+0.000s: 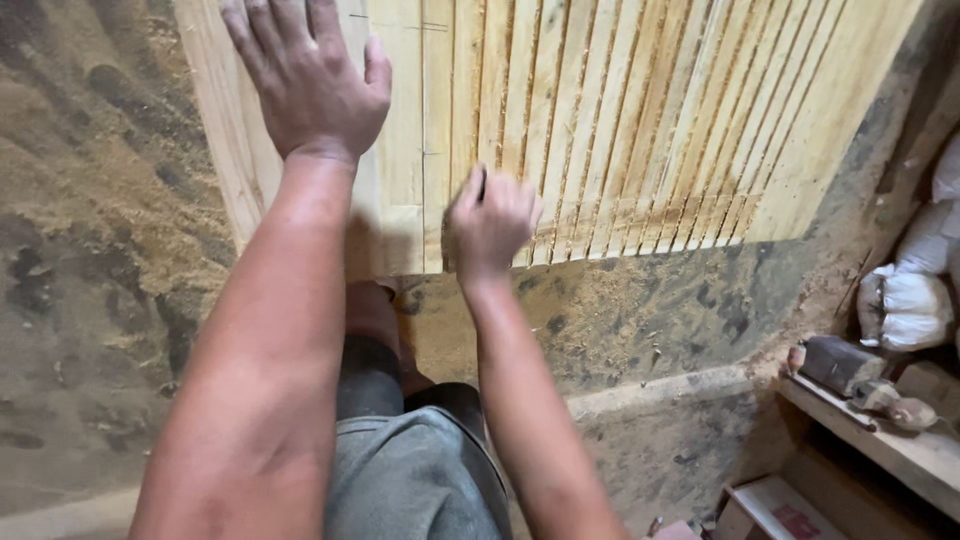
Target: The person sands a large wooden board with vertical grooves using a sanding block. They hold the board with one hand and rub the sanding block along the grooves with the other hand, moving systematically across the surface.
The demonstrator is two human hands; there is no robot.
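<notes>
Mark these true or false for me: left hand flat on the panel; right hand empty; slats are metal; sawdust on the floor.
1. The left hand lies flat on the wooden panel. True.
2. The right hand is empty. False: it grips a small dark tool at the panel's lower edge.
3. The slats are metal. False: they are pale wood.
4. Sawdust covers the floor. True.
</notes>
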